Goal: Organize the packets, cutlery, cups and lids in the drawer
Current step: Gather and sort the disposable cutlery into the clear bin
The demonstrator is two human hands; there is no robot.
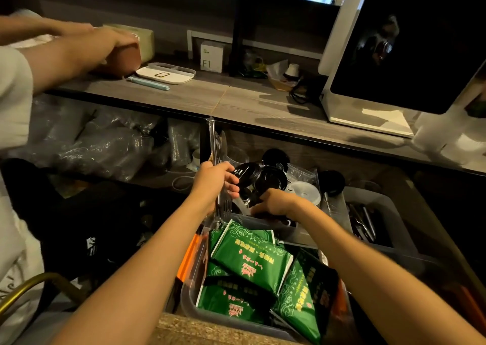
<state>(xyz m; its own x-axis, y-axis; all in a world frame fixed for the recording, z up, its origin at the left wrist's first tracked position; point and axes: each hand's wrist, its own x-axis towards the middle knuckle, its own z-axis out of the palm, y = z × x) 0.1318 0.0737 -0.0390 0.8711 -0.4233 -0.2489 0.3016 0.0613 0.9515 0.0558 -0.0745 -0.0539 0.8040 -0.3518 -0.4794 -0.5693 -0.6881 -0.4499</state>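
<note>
You sort cutlery over the open drawer.
Your left hand (pixel 214 177) grips a bundle of clear plastic cutlery (pixel 213 144) upright, gathering it; your right hand (pixel 276 204) reaches curled into the grey bin of black round lids (pixel 265 179), its hold unclear.

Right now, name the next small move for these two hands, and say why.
Probably lift the clear cutlery bundle clear; the left hand already grips it upright above the green packets, while the right hand reaches in among the black lids.

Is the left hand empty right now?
No, the left hand grips a bundle of clear plastic cutlery that stands upright above the drawer's black lids.
</note>
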